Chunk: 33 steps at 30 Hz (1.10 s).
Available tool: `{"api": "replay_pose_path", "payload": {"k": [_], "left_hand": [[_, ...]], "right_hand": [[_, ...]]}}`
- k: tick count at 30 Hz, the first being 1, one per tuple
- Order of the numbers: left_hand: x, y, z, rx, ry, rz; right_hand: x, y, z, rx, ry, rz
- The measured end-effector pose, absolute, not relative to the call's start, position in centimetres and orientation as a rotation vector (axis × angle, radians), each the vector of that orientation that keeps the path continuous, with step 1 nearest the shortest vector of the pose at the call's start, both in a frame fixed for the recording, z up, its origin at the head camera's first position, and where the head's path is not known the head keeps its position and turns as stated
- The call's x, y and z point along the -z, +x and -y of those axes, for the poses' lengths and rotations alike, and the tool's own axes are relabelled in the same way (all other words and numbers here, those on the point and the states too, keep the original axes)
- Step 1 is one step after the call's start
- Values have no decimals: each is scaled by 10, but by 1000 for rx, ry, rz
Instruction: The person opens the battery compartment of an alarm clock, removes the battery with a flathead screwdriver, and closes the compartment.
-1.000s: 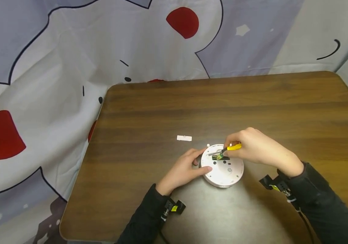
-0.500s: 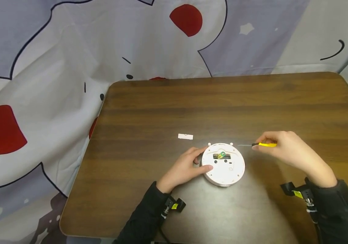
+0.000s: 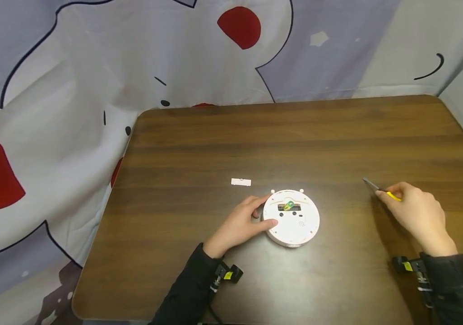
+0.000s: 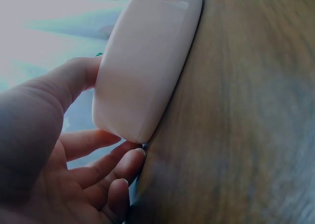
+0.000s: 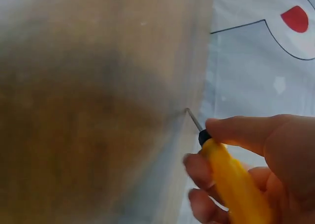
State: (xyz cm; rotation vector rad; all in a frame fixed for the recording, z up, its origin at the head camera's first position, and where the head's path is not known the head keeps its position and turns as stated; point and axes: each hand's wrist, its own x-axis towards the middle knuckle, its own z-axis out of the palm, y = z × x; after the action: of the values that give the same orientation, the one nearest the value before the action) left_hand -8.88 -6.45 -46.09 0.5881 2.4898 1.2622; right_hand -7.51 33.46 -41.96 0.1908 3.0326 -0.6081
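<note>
A round white device (image 3: pixel 292 231), like a clock with two small knobs on its far rim, lies back side up on the table. My left hand (image 3: pixel 240 222) grips its left edge, thumb on top and fingers at the side. In its uncovered battery slot a green and yellow battery (image 3: pixel 289 206) sits at a slant, one end raised. Well to the right, my right hand (image 3: pixel 421 215) holds a screwdriver (image 5: pixel 234 182) by its yellow handle, the metal shaft pointing away and left. The left wrist view shows the device's smooth white side (image 4: pixel 142 61), with the fingertips at its lower edge.
A small white rectangular cover (image 3: pixel 241 182) lies on the brown wooden table (image 3: pixel 199 149), beyond the left hand. A patterned curtain (image 3: pixel 105 54) hangs behind the table's far and left edges.
My right hand has drawn the screwdriver out of the battery slot and carried it far to the right. The battery's raised end now shows. My left hand keeps its grip on the device.
</note>
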Motion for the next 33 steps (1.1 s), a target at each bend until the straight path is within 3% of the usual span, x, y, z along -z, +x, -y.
{"api": "replay_pose_path", "payload": {"k": [33], "left_hand": [[462,-91,64,-1225,613,-2506]], "right_hand": [[415,-82,-322,534,139,-2945]]}}
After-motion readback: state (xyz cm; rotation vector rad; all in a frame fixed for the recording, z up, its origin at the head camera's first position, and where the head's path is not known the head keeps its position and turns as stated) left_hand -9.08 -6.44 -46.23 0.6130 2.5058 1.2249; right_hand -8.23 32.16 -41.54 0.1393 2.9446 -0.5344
